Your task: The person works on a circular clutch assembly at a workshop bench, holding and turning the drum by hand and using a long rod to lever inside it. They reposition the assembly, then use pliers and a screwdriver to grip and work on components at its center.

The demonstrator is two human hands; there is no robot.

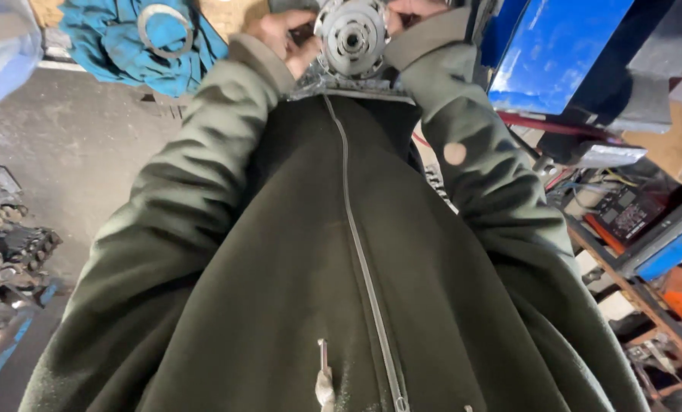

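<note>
Head view, looking down the wearer's dark green zip-front jacket (341, 275) toward both hands at the top edge of the frame. Well to the left of the left hand lies a crumpled blue cloth (112, 38) on the grey floor (74, 145), with a thin metal ring (165, 30) resting on it; farther left and nearer the wearer, a heap of dark metal parts (5, 229) sits at the frame's edge. The left hand (283, 38) emerges from its green cuff and curls against the left side of a round metal part (352, 34), fingers closed on its rim. The part is silver-grey and disc-shaped, its face turned toward the camera: a toothed or notched outer rim, a ring of small holes, and a dark central bore inside a raised hub. It is held between the two hands, directly above the jacket's collar line. The right hand (413, 9) grips the part's right side; only its fingers and knuckles show, the rest being cut off by the frame. To the right of the right hand stand blue metal panels (554, 46), and below them a cluttered shelf (631, 282) carrying boxes and wiring.
</note>
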